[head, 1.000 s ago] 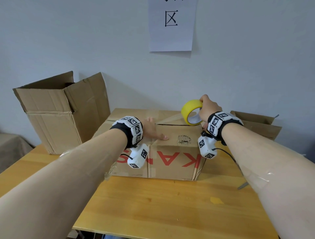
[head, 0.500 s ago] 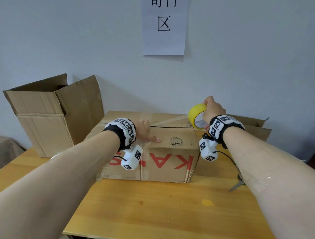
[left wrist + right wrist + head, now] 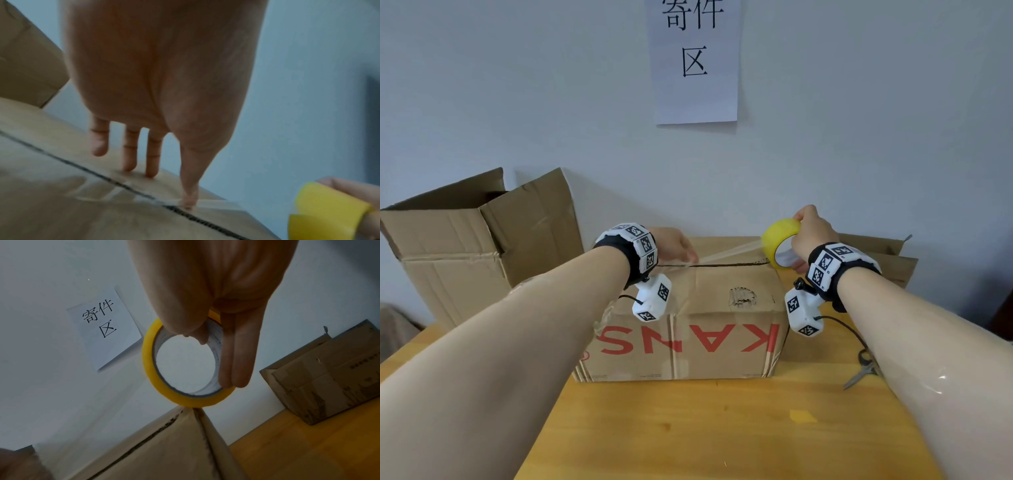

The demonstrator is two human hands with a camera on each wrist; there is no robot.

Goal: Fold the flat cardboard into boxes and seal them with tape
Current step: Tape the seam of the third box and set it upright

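Closed cardboard box [image 3: 688, 329] sits mid-worktop [image 3: 722, 428], clear tape strip [image 3: 729, 252] stretched along its top seam. Left hand [image 3: 671, 245], fingers straight, presses strip down. Right hand [image 3: 813, 233] grips yellow tape roll [image 3: 779, 236] at box's right edge. Open box [image 3: 465, 240] stands left, contents unseen.

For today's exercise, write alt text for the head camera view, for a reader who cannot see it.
A left hand presses clear tape onto the top seam of a closed brown cardboard box with red letters, while the right hand grips a yellow tape roll at the box's right end. Scissors lie on the wooden table.
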